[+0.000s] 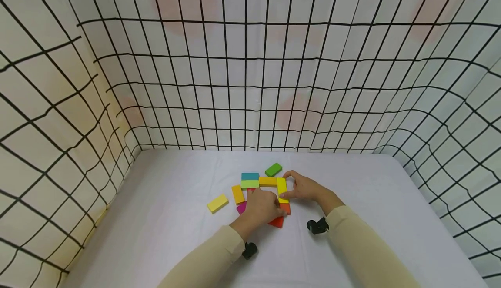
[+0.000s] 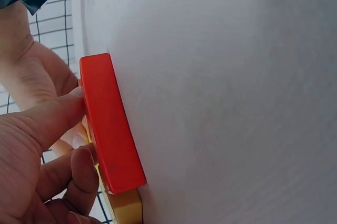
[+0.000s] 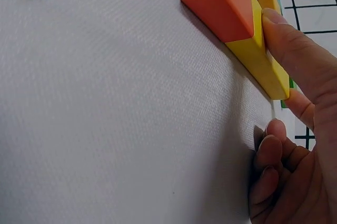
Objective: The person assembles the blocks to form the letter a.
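Colourful rectangular blocks lie in a closed-up arrangement on the table. My right hand (image 1: 307, 188) pinches a yellow block (image 1: 282, 185), its thumb against the side and the index finger at the far end. Bent over the middle of the arrangement, my left hand (image 1: 260, 207) holds a red block (image 2: 113, 124) by thumb and curled fingers, and hides some of the blocks below. An orange-red block (image 3: 218, 3) sits end to end with the yellow one. An amber block (image 1: 268, 182), a teal block (image 1: 250, 176) and a lime block (image 1: 250, 184) form the far side.
A pale yellow block (image 1: 217, 203) lies apart at the left, a green block (image 1: 273, 169) behind the arrangement. An orange block (image 1: 238, 195) and a magenta block (image 1: 241, 208) are by the left hand. Black grid netting (image 1: 246, 70) stands around the white table (image 1: 176, 179).
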The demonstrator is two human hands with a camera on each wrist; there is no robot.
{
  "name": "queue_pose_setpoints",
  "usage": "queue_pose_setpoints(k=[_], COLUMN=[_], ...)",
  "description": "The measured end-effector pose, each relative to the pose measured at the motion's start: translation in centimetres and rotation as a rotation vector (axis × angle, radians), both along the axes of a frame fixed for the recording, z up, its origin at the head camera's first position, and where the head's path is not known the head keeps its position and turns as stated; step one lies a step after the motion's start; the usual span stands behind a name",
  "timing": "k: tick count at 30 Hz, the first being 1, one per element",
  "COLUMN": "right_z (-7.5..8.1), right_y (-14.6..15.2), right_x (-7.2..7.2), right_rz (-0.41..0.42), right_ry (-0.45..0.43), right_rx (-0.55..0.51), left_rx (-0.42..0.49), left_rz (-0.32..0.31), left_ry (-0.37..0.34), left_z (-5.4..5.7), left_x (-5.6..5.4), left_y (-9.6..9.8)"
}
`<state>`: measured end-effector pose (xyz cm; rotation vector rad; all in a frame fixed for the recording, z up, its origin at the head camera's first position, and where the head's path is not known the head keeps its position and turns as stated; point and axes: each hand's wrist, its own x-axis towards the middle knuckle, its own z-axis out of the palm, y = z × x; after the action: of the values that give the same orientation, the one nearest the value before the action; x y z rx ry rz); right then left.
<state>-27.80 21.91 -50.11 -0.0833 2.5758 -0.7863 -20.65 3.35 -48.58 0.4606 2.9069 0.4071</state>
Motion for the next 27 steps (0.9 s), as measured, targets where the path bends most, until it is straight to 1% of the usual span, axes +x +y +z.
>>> queue_pose_setpoints(k=[7,16,27], right_z=[0.2,0.2,0.1], right_y=[0.1,0.2,0.1], right_x=[0.2,0.7,1.2], right_rz=[0.019,0.024,0.042], right_ry=[0.003,0.021,0.052], right_rx=[-0.005,-0.047,-0.065], left_rx=[0.011,0.056,0.063], left_rz=[0.004,-0.023,-0.038], left_ry=[-0.004,-0.023,-0.024], left_z=[-0.3,-0.3,-0.4], left_x=[0.1,0.3,0.8], left_y=[0.0,-0.3,-0.5])
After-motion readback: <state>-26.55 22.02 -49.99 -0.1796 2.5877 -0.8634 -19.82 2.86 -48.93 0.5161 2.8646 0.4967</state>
